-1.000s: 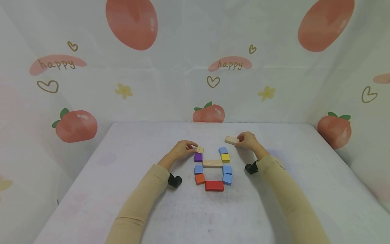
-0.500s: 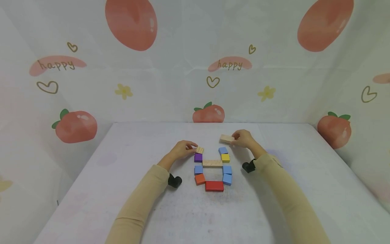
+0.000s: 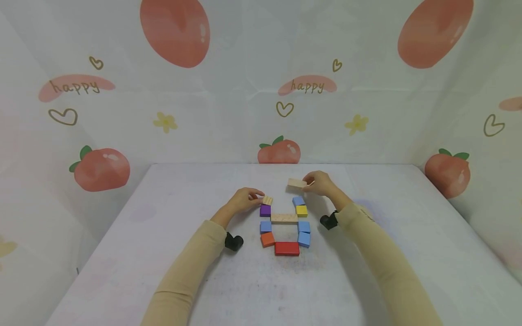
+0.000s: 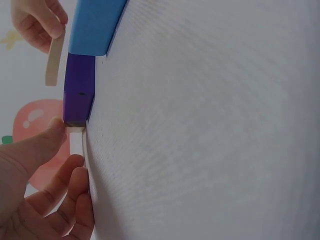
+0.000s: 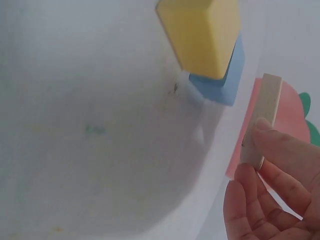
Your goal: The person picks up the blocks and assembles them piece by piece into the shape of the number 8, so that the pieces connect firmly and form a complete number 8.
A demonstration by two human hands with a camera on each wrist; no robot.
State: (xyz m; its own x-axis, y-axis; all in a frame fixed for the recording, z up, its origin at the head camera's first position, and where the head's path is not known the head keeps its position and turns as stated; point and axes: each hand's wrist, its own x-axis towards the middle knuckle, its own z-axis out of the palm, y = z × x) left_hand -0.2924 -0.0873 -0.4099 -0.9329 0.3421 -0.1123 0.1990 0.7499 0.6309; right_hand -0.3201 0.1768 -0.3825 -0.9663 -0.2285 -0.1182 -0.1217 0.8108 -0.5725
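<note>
My right hand (image 3: 322, 183) pinches a long plain wooden block (image 3: 297, 184) by its right end, held at the far side of the block figure; the right wrist view shows thumb and fingers around that block (image 5: 265, 105). My left hand (image 3: 244, 199) holds thumb and fingertips around a small striped wooden block (image 3: 267, 200) at the figure's upper left. Just below it sits a purple block (image 3: 265, 211). Across, on the right side, stand a blue block (image 3: 298, 201) and a yellow block (image 3: 301, 211). In the left wrist view, my left fingers partly hide the striped block.
A plain wooden crossbar block (image 3: 284, 219) joins the two sides. Below it come a left blue block (image 3: 266, 227), an orange block (image 3: 268, 239), two right blue blocks (image 3: 304, 232), and a red block (image 3: 287, 248) at the front. A printed cloth backdrop (image 3: 228, 113) rises behind the table.
My right hand has moved left with the long wooden block, which now hangs farther in, above the gap between the two sides. My left hand has stayed at the striped block.
</note>
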